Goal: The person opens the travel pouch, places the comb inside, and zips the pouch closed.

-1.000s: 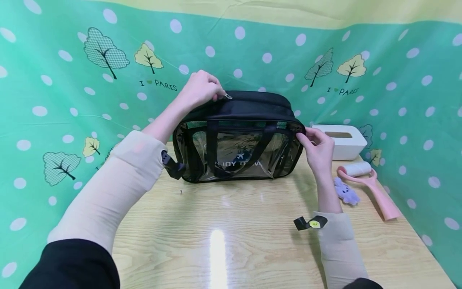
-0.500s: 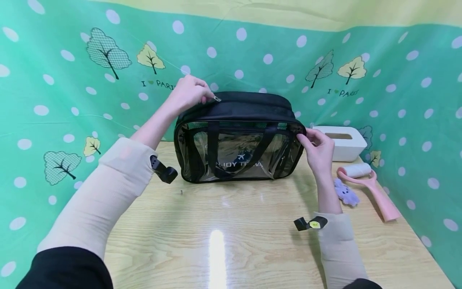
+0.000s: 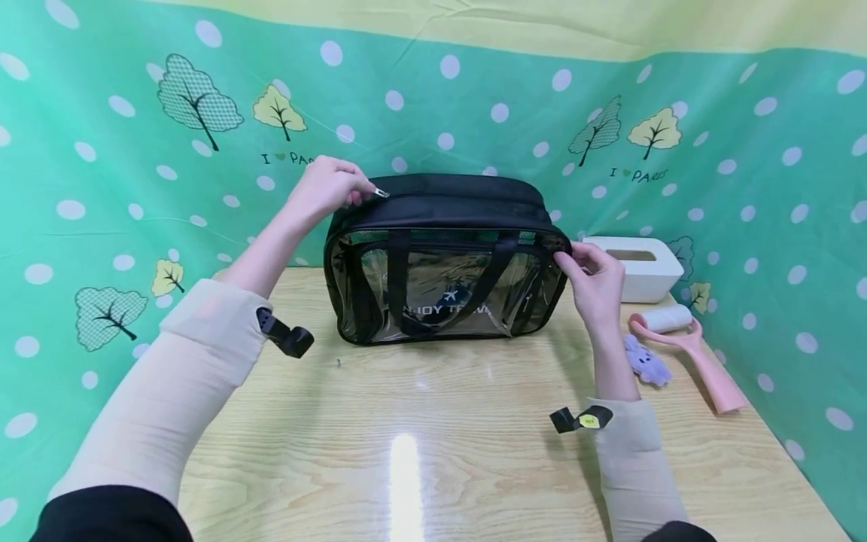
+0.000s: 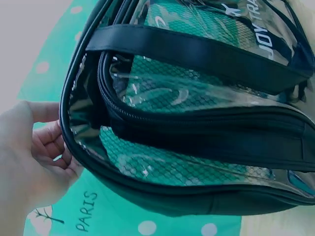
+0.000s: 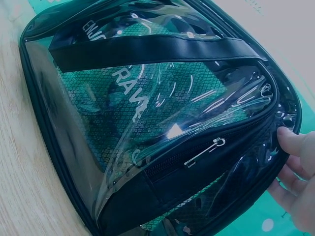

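Note:
A black travel bag with a clear front panel [image 3: 447, 282] stands upright on the wooden table. At its top left, my left hand [image 3: 330, 187] pinches a silver zipper pull [image 3: 381, 193] on the top seam. My right hand [image 3: 596, 282] grips the bag's upper right corner, thumb on the front and fingers behind. In the left wrist view the left hand [image 4: 29, 152] is beyond the bag's edge, its fingertips hidden. The right wrist view has the right hand [image 5: 298, 172] at the clear corner, near a second silver zipper pull [image 5: 204, 152] on the front pocket.
To the right of the bag are a white tissue box [image 3: 640, 267], a pink-handled lint roller [image 3: 704, 365] and a small purple plush toy [image 3: 646, 361]. A green dotted curtain [image 3: 440, 98] hangs behind the table [image 3: 325, 452].
My left hand has slid left and slightly down along the bag's top seam, taking the zipper pull with it. The right hand keeps its hold on the corner.

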A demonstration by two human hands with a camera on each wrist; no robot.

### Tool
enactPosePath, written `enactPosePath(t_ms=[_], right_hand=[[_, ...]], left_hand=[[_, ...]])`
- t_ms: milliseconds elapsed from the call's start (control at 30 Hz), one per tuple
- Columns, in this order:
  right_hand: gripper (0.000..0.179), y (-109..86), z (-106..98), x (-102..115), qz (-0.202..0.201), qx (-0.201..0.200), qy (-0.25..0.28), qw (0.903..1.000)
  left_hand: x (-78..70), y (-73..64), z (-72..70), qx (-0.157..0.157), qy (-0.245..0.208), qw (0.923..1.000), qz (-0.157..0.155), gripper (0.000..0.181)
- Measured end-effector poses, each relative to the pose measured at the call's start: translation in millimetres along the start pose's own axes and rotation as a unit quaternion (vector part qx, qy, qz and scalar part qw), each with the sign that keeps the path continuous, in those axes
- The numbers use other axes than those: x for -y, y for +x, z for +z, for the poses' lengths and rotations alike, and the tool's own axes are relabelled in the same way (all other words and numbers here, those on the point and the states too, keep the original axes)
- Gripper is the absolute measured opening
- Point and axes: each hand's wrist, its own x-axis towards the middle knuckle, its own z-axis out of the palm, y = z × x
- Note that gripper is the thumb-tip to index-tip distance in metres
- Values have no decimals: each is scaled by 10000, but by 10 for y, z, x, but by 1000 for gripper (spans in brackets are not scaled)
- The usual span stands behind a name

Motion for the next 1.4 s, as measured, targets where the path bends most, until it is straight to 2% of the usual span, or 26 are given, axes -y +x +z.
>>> enactPosePath(t_ms=[233, 533, 733, 967, 1100, 1400], right_hand=[[21, -7, -1, 6, -103, 20, 57, 9999], [21, -6, -1, -3, -51, 42, 70, 10000], [21, 0, -16, -16, -111, -24, 51, 9999], [22, 10, -21, 4, -63, -22, -10, 10000], [22, 16, -27, 1, -94, -48, -20, 9999], [21, 8, -16, 9, 23, 6, 18, 10000]], left_hand=[[136, -39, -50, -93, -232, 9996, 133, 21], [359, -97, -130, -208, -370, 9991, 27, 19], [513, -137, -134, -324, -773, 9965, 47, 16], [764, -181, -125, -467, -1477, 9879, 6, 20], [849, -192, -113, -547, -1799, 9821, -96, 27], [1031, -270, -52, -664, -2528, 9651, -151, 28]])
